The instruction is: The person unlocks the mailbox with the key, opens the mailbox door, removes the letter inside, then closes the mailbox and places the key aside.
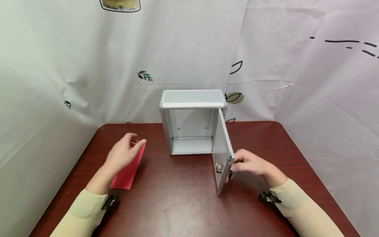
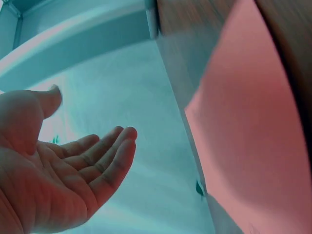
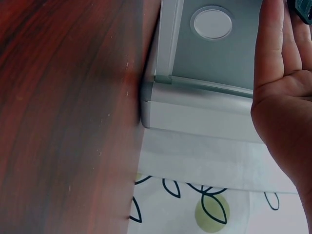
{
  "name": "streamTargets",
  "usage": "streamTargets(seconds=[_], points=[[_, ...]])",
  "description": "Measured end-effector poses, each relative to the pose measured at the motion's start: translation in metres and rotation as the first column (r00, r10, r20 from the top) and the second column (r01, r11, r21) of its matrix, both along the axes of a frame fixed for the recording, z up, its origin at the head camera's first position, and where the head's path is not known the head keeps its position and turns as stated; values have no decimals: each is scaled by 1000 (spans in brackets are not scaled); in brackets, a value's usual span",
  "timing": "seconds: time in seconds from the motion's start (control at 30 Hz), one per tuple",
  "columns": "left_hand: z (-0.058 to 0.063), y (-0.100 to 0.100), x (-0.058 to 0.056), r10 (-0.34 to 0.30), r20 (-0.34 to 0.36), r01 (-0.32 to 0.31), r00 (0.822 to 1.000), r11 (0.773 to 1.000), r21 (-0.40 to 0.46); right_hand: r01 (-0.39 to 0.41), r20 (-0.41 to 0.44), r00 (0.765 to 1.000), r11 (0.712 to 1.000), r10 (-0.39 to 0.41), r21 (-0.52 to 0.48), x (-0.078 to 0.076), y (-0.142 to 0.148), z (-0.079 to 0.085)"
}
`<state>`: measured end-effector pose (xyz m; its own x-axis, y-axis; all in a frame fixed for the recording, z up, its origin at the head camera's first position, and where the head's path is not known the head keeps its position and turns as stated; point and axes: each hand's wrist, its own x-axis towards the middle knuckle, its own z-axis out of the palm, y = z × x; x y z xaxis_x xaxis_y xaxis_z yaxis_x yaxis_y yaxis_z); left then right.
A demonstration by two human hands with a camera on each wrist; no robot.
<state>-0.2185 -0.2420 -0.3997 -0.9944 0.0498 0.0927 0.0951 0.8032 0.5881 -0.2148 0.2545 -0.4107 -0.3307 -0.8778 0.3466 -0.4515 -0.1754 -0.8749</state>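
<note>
A small silver metal cabinet (image 1: 192,96) stands at the back middle of the table, its door (image 1: 222,144) swung out toward me. My right hand (image 1: 250,163) is at the door's outer side near the free edge, thumb and fingers on a black-headed key (image 1: 230,174) at the lock. In the right wrist view, the key (image 3: 303,9) shows by the fingertips. The latch (image 1: 219,168) is on the door's inner face. My left hand (image 1: 122,153), palm empty and fingers loosely bent, hovers over a flat red paper (image 1: 127,174). That hand partly hides the paper.
The cabinet's inside (image 1: 192,123) is bare, with two small holes in its back wall. A round disc (image 3: 212,24) marks the door's outer face. The dark red wooden table (image 1: 177,207) ends at white cloth walls (image 1: 192,42) behind and at both sides.
</note>
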Motion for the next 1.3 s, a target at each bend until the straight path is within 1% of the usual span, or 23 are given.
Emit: streamTargets(seconds=[0.1, 0.27, 0.37, 0.5, 0.6, 0.73, 0.8, 0.97, 1.17, 1.3], points=[[0, 11, -2, -56, -15, 56, 998, 997, 54, 12, -9, 1000, 1000, -12, 7, 0, 0, 0], [-3, 28, -8, -135, -70, 142, 988, 984, 107, -6, -2, 1000, 1000, 6, -4, 0, -1, 1], [-4, 37, -11, -160, -82, 171, 984, 974, 148, -18, 9, 1000, 1000, 18, -12, 1, -1, 2], [-7, 49, -15, -162, -87, 177, 983, 961, 211, -27, 28, 999, 999, 28, -21, 1, 0, 1], [-9, 59, -18, -161, -98, 181, 982, 953, 242, -29, 30, 999, 999, 30, -24, 1, 0, 0], [-11, 69, -23, -174, -117, 200, 978, 941, 272, -22, 14, 1000, 1000, 23, -21, 0, 0, 0], [-12, 73, -25, -185, -123, 214, 975, 932, 293, -21, 11, 1000, 1000, 21, -19, 0, 0, 0], [-14, 82, -30, -195, -117, 224, 974, 910, 348, -14, -3, 1000, 1000, 14, -18, -2, 1, -2], [-18, 84, -29, -193, -82, 209, 978, 912, 353, -20, -4, 1000, 999, 20, -26, -3, 0, -4], [-19, 86, -28, -206, -92, 225, 974, 905, 361, -38, 7, 999, 999, 38, -31, -3, 0, -5]])
